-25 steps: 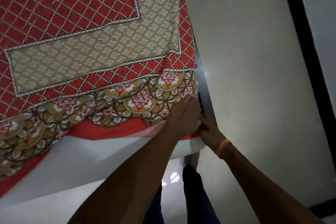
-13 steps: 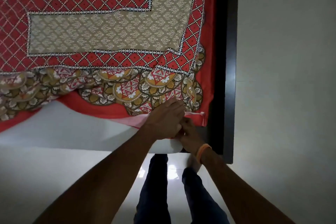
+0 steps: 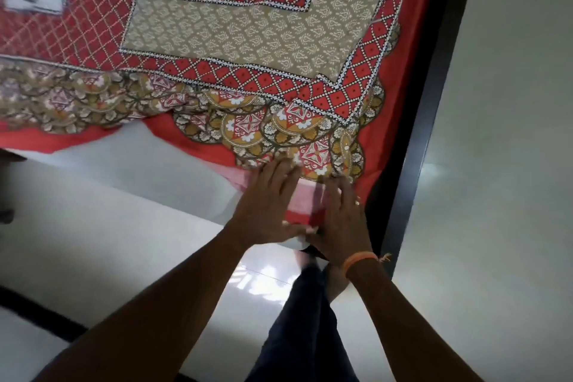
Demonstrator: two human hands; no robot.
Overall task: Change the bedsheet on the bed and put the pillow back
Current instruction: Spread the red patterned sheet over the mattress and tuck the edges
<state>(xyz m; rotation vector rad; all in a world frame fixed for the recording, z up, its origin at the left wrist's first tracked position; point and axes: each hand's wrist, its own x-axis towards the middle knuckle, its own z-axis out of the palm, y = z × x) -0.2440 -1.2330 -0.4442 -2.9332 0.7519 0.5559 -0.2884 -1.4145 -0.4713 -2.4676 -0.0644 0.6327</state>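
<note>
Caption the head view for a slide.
Both hands, left hand and right hand, press the red patterned bedsheet flat at the mattress corner.

The red, beige and mustard patterned bedsheet (image 3: 248, 40) is thin printed cloth with a matt face, lightly creased at its scalloped border, and its turned-up corner shows a paler pink underside. It lies on a white mattress (image 3: 124, 180) with a smooth, matt cover, beside a black bed frame (image 3: 428, 121) of smooth, faintly glossy finish. The pale tiled floor (image 3: 496, 195) is polished and mirrors light, and an orange thread wristband (image 3: 359, 260) looks woven.
</note>
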